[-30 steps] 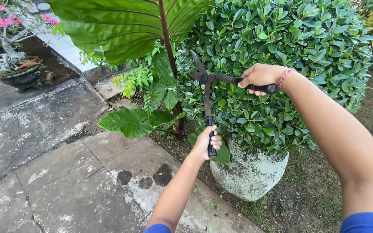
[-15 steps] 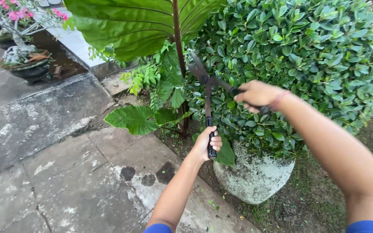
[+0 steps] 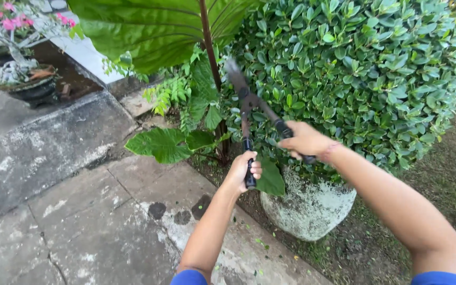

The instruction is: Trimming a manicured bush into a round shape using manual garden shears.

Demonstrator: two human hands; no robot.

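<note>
Your left hand [image 3: 243,171] and right hand [image 3: 304,140] each clench a handle of the hedge shears [image 3: 249,105], blades against the round potted shrub [image 3: 354,68] beside the stained concrete paving [image 3: 80,211].

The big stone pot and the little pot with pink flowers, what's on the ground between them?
In the head view, mostly grey paving slabs, plus big green leaves beside the stone pot.

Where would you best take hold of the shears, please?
By the two dark handle grips, one per hand, from below: left hand and right hand already sit there. The shears point up into the bush, blades away.
</note>
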